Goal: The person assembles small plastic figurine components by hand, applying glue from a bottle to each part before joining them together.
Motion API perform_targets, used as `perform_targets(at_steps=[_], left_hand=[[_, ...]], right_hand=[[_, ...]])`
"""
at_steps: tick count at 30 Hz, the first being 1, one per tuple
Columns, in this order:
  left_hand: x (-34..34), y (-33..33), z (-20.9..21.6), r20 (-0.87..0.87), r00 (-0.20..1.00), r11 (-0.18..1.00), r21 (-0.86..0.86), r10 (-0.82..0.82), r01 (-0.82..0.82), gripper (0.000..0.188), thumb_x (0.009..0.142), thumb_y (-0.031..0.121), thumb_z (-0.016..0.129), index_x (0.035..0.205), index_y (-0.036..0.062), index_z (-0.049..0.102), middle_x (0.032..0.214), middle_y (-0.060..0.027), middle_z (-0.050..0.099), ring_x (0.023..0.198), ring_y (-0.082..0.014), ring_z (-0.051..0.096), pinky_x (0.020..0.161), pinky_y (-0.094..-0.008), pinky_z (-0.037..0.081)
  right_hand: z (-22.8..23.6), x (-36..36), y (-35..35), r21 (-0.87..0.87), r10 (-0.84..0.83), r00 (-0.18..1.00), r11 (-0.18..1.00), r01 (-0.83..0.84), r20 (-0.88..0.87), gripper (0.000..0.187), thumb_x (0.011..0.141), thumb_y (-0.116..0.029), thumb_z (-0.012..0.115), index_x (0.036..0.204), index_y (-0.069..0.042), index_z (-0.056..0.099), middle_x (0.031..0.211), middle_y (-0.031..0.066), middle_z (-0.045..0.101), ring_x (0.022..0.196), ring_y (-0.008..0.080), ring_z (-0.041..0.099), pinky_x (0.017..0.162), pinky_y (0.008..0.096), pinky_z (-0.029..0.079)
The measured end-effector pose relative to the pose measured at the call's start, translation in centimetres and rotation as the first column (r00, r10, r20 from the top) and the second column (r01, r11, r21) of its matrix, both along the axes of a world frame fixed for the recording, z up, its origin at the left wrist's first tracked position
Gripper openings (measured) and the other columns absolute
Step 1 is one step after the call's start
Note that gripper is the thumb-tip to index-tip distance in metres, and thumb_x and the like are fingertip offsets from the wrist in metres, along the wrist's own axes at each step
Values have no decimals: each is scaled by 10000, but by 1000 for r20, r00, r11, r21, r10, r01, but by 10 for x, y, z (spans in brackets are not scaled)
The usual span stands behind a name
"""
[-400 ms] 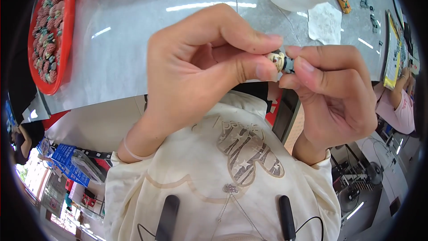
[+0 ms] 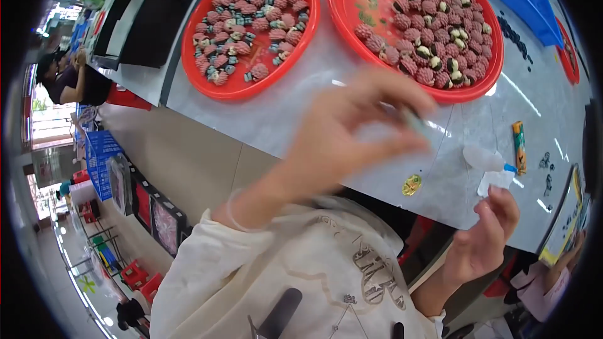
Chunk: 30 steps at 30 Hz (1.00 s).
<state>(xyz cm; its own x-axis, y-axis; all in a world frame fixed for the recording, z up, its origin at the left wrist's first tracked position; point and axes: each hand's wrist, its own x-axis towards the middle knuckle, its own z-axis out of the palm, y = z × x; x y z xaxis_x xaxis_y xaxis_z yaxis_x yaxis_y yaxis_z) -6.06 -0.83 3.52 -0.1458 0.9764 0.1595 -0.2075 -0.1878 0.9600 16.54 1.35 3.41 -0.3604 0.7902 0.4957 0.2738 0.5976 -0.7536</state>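
Note:
My left hand (image 2: 342,141) is raised over the table's front part, smeared by motion. Thumb and fingertips pinch a small figurine (image 2: 413,120), which shows only as a blurred pale grey-green bit. Further right, my right hand (image 2: 480,245) is off the table's near edge, its fingers loosely bent and apart with nothing in them. It is nearest to a white paper piece (image 2: 495,180). A red oval tray (image 2: 190,34) at the far left holds several small figures with pink knobbly tops and grey-blue bodies. The larger red tray (image 2: 336,9) beside it holds many pink-topped pieces with cream parts.
A clear squeeze bottle (image 2: 482,158) with blue tip lies by an orange-green tube (image 2: 519,144). Small dark parts (image 2: 548,176) lie right of it. A gold sticker-like piece (image 2: 411,184) is near the front edge. At back right stands a blue bin (image 2: 521,0). Another person (image 2: 546,282) sits at right.
The view has swung left, bringing both red trays into sight. My hands have parted: the right let go of the figurine, and the left carries it toward the trays.

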Motion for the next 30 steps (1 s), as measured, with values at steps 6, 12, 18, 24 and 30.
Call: perform_targets(at_steps=[6,12,18,24,30], left_hand=[[-102,-21,30,-821,567,915,-184,58,-360,220,765,60,565,972,1,520,880,-59,549,759,-124,538,684,-242,433],[-103,25,64,-987,119,983,85,105,-163,138,787,71,489,899,23,554,849,-124,561,773,-252,548,690,-318,424],[-105,135,15,-1000,-15,996,-23,-22,88,127,755,46,536,880,31,553,880,-119,542,796,-242,547,729,-313,438],[-65,115,51,-953,279,993,-105,-118,60,162,747,74,547,897,16,523,979,-149,516,860,-224,530,745,-304,419],[-6,45,22,-279,924,958,42,-262,284,207,679,-25,647,874,-25,578,932,-108,545,811,-147,533,677,-240,454]], right_hand=[[-8,16,10,-99,-77,997,992,76,-8,188,760,-119,564,887,20,563,938,144,494,856,207,461,698,270,362],[-3,16,11,-198,-113,991,975,98,-66,124,690,15,569,813,27,575,817,131,523,746,190,492,647,253,383],[-1,28,8,-299,-104,992,951,78,-70,113,747,65,493,839,24,543,856,84,483,784,142,449,702,214,343],[-7,36,21,-273,-199,979,945,179,-48,169,749,37,502,913,20,538,892,84,512,790,136,459,728,225,354],[-14,-5,36,-361,-31,993,930,70,112,288,729,-6,567,1014,17,523,973,77,560,860,128,495,788,240,367]])
